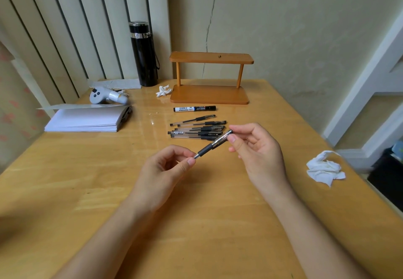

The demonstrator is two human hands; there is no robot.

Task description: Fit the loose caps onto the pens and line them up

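A black gel pen (pixel 209 146) with a rubber grip is held above the middle of the wooden table (pixel 109 191), slanting up to the right. My left hand (pixel 165 169) pinches its lower end between thumb and forefinger. My right hand (pixel 257 147) holds the upper end, where a clear cap (pixel 224 136) sits on the pen. Just behind lies a group of several similar black pens (pixel 196 129), roughly parallel and pointing left-right. A thicker black-and-white marker (pixel 194 108) lies farther back.
A small wooden two-tier shelf (pixel 209 95) stands at the back, a black flask (pixel 144 56) to its left. A white paper stack (pixel 87 119) and a white controller (pixel 106 96) lie at the left. Crumpled tissues lie at the right edge (pixel 325 169) and by the shelf (pixel 163 91).
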